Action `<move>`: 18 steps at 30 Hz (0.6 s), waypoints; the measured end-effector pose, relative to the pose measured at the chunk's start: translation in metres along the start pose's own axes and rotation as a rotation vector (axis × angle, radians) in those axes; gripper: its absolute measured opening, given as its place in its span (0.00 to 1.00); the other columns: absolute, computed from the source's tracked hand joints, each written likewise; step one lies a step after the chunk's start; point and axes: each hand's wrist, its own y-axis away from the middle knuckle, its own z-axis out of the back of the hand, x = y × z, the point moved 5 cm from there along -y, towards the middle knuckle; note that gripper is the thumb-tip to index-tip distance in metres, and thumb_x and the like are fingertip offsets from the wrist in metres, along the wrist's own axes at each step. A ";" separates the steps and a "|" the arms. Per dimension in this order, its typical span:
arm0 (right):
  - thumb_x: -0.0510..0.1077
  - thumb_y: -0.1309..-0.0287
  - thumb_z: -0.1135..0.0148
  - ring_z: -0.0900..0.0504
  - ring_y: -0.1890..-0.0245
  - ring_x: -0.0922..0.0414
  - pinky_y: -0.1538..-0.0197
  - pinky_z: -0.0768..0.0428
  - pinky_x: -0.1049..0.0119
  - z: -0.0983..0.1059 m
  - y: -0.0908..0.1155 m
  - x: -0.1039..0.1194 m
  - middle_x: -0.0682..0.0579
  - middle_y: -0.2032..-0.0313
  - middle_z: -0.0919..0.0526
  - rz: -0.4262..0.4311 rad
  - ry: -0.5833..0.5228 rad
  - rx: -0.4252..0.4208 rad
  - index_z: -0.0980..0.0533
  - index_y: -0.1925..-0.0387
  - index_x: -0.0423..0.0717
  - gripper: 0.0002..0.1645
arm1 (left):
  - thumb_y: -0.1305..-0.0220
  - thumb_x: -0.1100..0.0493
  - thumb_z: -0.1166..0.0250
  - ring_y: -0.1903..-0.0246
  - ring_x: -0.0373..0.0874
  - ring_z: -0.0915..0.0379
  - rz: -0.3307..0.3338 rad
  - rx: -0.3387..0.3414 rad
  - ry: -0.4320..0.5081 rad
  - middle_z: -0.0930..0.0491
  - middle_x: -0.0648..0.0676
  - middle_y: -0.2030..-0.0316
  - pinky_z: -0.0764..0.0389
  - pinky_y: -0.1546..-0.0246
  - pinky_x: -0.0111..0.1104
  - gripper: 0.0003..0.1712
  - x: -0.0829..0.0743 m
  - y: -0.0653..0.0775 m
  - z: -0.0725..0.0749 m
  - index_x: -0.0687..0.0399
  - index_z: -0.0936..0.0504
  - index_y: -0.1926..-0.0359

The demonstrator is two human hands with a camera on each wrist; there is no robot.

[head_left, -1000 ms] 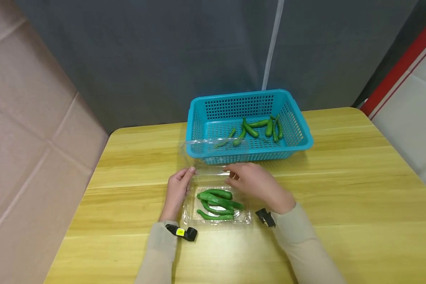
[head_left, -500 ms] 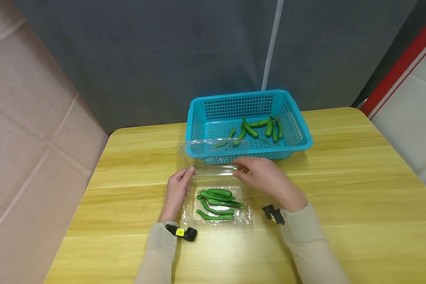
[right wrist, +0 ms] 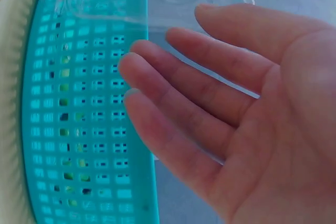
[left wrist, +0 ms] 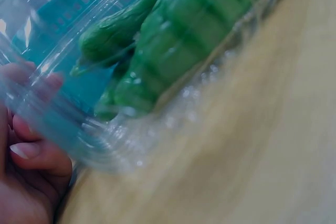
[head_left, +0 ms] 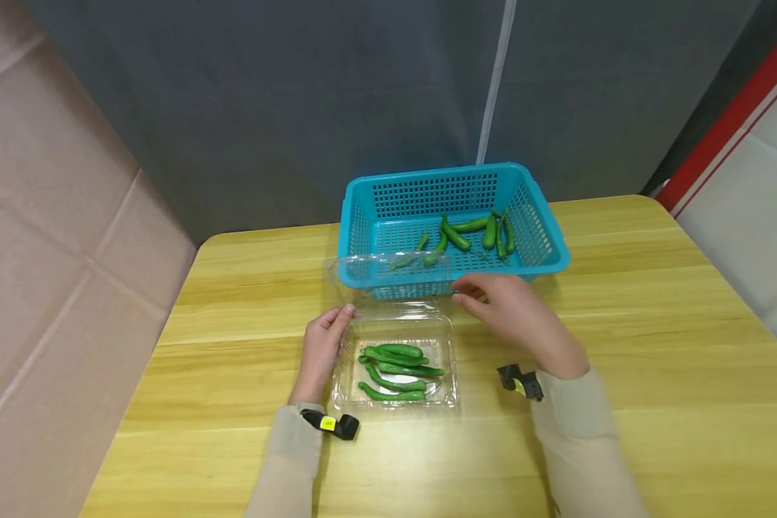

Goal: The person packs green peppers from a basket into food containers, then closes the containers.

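A clear plastic clamshell box [head_left: 454, 352] lies with its lid raised, the lid [head_left: 388, 262] overlapping the basket's front in the head view. Several green peppers [head_left: 401, 372] rest in its tray; they loom large as green peppers [left wrist: 184, 30] through the plastic in the left wrist view. My left hand [head_left: 324, 345] pinches the box's left edge near the hinge, thumb and fingers [left wrist: 39, 156] on the plastic. My right hand [head_left: 514, 313] hovers between the box and the basket. Its fingers [right wrist: 178, 87] are loosely spread, holding nothing, beside the blue basket wall [right wrist: 94, 129].
Behind the box stands a blue perforated basket [head_left: 434, 176], with several green peppers [head_left: 456, 234] on its floor. The wooden table [head_left: 654, 324] runs to a dark grey curtain [head_left: 285, 122] at the back. A pale padded wall [head_left: 71, 252] borders the left.
My right hand has moved from over the box's tray to the right and back toward the basket. The top pepper has settled among the others. My left hand stays put.
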 end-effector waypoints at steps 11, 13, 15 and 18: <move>0.52 0.39 0.49 0.24 0.60 0.54 0.57 0.26 0.56 0.012 -0.004 -0.013 0.52 0.59 0.22 -0.048 -0.032 -0.186 0.33 0.43 0.48 0.24 | 0.42 0.41 0.43 0.94 0.36 0.47 0.012 0.004 -0.004 0.40 0.49 0.91 0.44 0.95 0.29 0.22 0.016 -0.009 0.004 0.55 0.18 0.65; 0.50 0.39 0.48 0.24 0.60 0.54 0.57 0.26 0.56 0.013 -0.005 -0.015 0.51 0.58 0.23 -0.058 -0.046 -0.240 0.33 0.44 0.47 0.23 | 0.44 0.39 0.42 0.93 0.38 0.47 0.022 0.003 -0.009 0.39 0.49 0.91 0.43 0.95 0.29 0.23 0.023 -0.011 0.005 0.53 0.18 0.65; 0.49 0.40 0.47 0.25 0.58 0.53 0.56 0.27 0.56 0.015 -0.005 -0.018 0.50 0.57 0.23 -0.068 -0.055 -0.293 0.32 0.44 0.46 0.23 | 0.45 0.38 0.42 0.93 0.38 0.47 0.027 0.003 -0.009 0.39 0.49 0.91 0.43 0.95 0.29 0.24 0.026 -0.012 0.004 0.53 0.18 0.65; 0.47 0.40 0.47 0.27 0.55 0.51 0.54 0.29 0.53 0.017 -0.008 -0.027 0.47 0.54 0.25 -0.085 -0.036 -0.333 0.32 0.45 0.44 0.23 | 0.44 0.40 0.42 0.93 0.38 0.47 0.025 0.011 0.004 0.39 0.49 0.91 0.44 0.95 0.28 0.24 0.023 -0.009 0.003 0.55 0.18 0.64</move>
